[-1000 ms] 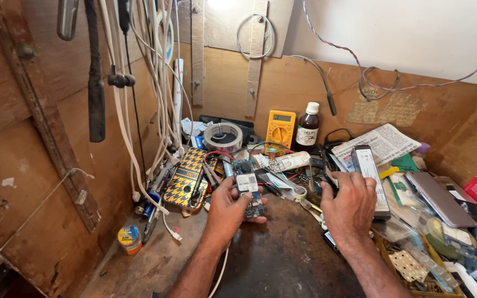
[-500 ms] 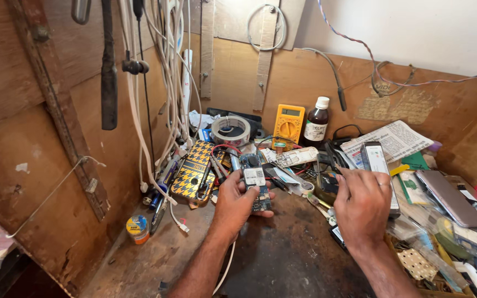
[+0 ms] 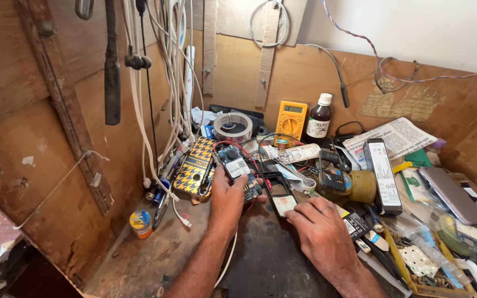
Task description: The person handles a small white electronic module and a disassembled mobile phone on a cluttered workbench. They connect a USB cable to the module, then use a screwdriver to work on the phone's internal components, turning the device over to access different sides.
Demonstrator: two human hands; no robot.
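At centre surface (image 3: 139, 259), left hand (image 3: 228, 200) gripping flat circuit board (image 3: 238, 170), right hand (image 3: 320, 232) spread on black phone (image 3: 280, 194), brown glass bottle (image 3: 319, 117) far behind.

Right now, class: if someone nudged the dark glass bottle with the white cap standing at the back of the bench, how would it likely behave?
The bottle is tall, narrow and upright, so it would probably tip rather than slide. Being round, it could roll once down, though the yellow multimeter and cables crowded around it might stop it. It looks like glass, so likely breakable.
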